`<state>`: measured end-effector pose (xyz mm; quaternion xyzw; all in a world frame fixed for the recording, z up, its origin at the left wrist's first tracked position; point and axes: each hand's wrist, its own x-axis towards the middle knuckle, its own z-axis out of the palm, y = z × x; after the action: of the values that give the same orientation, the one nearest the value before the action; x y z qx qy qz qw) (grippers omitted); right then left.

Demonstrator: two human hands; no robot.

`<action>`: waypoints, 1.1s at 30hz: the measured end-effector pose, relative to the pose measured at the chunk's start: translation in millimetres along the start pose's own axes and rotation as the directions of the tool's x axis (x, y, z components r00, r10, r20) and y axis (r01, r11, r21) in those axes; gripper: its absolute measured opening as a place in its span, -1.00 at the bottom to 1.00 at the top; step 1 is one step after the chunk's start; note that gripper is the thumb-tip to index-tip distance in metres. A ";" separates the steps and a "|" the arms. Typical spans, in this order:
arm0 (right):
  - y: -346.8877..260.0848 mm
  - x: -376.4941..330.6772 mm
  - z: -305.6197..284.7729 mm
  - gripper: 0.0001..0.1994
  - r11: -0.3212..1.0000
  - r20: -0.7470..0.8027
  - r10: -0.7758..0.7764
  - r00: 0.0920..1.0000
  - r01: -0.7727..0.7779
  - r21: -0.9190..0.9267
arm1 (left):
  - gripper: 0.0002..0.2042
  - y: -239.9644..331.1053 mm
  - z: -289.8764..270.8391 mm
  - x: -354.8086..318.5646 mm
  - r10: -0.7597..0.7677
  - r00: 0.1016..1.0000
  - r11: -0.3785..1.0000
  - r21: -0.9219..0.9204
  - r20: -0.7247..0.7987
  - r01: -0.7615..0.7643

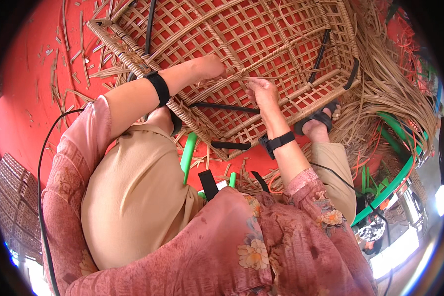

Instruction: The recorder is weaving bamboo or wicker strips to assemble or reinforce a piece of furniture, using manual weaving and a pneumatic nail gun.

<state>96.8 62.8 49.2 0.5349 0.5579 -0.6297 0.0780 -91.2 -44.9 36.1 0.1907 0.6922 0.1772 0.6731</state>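
Note:
A woven rattan frame (217, 29), tan with an open lattice and wrapped bars, leans in front of my legs, with black bars fixed along parts of it. Over its middle, a thin rattan strip (238, 77) stretches between my two hands. My left hand (209, 68) is closed on the strip, its fingertips mostly turned from view. Thumb and fingers of my right hand (262, 91) pinch the same strip a little to the right. Beyond the right hand a thin strand continues over the lattice.
A large heap of loose rattan strips (380, 64) lies to the right. Cut scraps (84, 64) litter the red floor (24, 93) at left. My sandalled foot (320, 118) rests by the frame's near right edge. A green curved rim (387, 192) stands at right.

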 end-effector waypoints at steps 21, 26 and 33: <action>3.9 45.7 8.2 -0.82 0.935 0.249 0.299 0.921 -0.335 0.117 | -0.65 96.0 -134.2 -194.2 0.741 0.671 0.664 0.181 -0.028 -0.725; 5.9 41.0 11.2 -0.80 0.967 0.171 0.242 0.955 -0.252 0.043 | -0.72 72.5 -131.1 -141.5 0.349 0.914 0.377 0.924 -0.208 0.066; 15.8 33.9 10.1 -0.82 0.945 0.255 0.051 0.966 -0.129 0.301 | -0.67 0.5 15.1 3.5 0.356 0.927 0.753 0.551 0.119 -0.360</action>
<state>87.8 66.0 11.7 0.4840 0.4114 -0.7672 0.0886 -76.2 -42.8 32.8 0.5099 0.6617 0.0900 0.5422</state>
